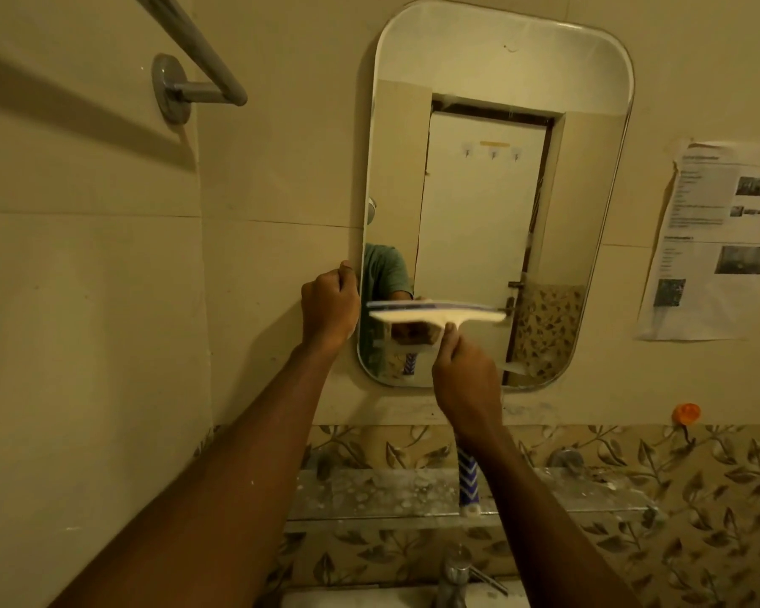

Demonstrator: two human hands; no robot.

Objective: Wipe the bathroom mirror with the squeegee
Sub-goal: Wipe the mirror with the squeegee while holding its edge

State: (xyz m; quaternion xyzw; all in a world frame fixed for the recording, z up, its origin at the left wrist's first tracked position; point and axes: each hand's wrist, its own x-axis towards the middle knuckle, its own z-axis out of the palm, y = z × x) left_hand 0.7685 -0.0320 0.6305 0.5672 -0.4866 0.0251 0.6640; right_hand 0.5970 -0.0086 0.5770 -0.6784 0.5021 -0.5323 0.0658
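A tall mirror (492, 204) with rounded corners hangs on the beige tiled wall. A white squeegee (435, 315) lies with its wide blade level against the lower part of the glass. My right hand (466, 379) grips its neck just under the blade, and the blue-and-white patterned handle (468, 480) sticks out below my wrist. My left hand (330, 307) holds the mirror's left edge, fingers curled around the rim at blade height.
A glass shelf (369, 498) runs under the mirror, and a chrome tap (455, 572) stands below it. A chrome towel rail (194, 68) is at upper left. A printed paper (716, 239) is stuck to the wall on the right, with an orange hook (686, 414) beneath it.
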